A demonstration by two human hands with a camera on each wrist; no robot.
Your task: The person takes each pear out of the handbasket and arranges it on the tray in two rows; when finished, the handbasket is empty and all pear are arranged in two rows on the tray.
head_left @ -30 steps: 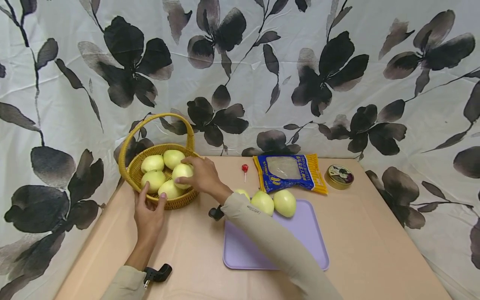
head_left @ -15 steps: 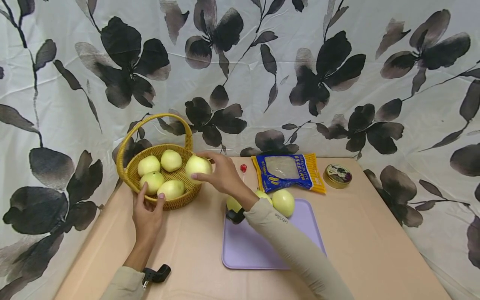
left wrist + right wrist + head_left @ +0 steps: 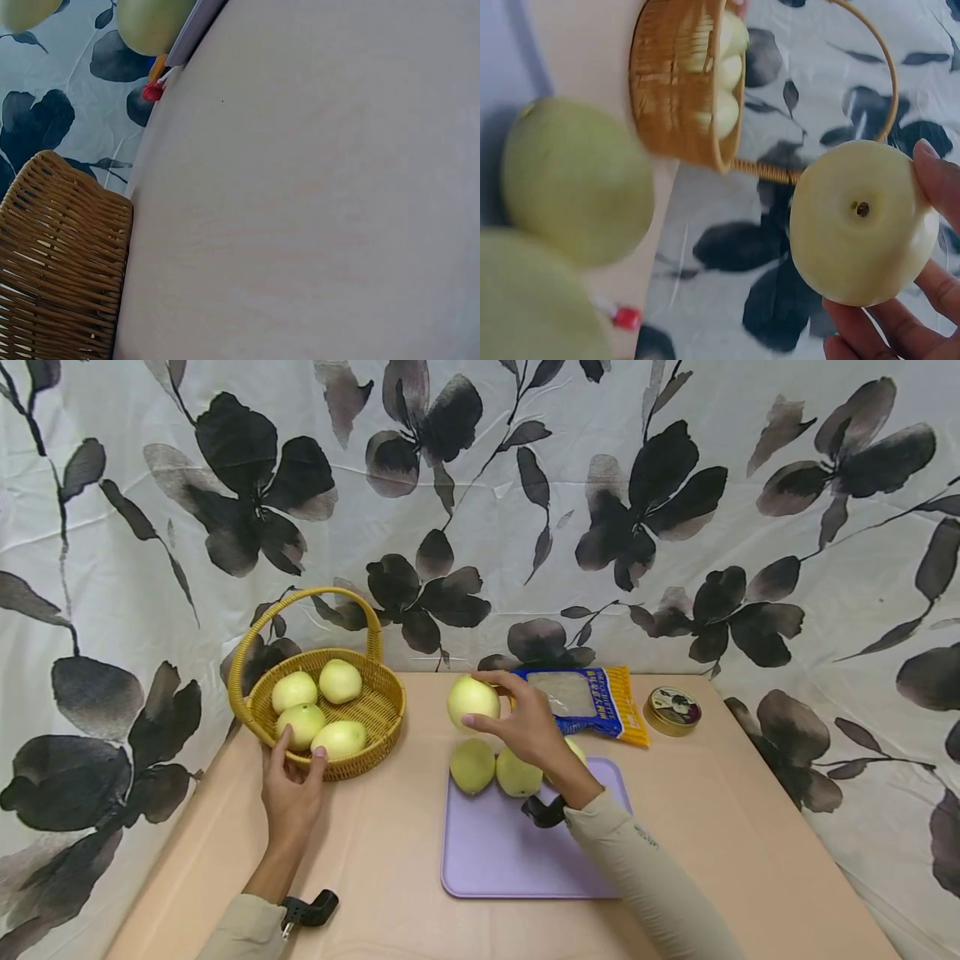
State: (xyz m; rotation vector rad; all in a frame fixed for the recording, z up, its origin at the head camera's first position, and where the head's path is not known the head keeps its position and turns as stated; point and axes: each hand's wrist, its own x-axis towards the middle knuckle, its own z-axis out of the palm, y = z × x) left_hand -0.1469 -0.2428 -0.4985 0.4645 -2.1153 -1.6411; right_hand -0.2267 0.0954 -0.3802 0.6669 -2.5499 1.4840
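My right hand [image 3: 517, 718] pinches a pale yellow-green pear [image 3: 864, 223] between thumb and fingers, above the back edge of the lilac tray [image 3: 510, 860]. In the right wrist view the pear's dark-centred end faces the camera. On the tray sit a pear [image 3: 472, 766] and another pear [image 3: 517, 774]; a third pear [image 3: 576, 752] is mostly hidden behind my right hand and wrist. My left hand [image 3: 291, 797] rests against the front of the yellow wicker basket [image 3: 386, 727], fingers fairly straight and tips at the rim. Several pears [image 3: 341, 682] lie inside. The left wrist view shows no hand.
A blue-and-yellow plastic packet [image 3: 600, 702] lies behind the tray, partly covered by my right hand. To its right stands a round tin [image 3: 672, 710]. A red lollipop [image 3: 153, 91] shows in the left wrist view. Flowered cloth [image 3: 480, 510] hangs behind the table.
My right hand has lifted a pear out of the basket and carried it rightward to the back of the tray. My left hand has stayed at the basket.
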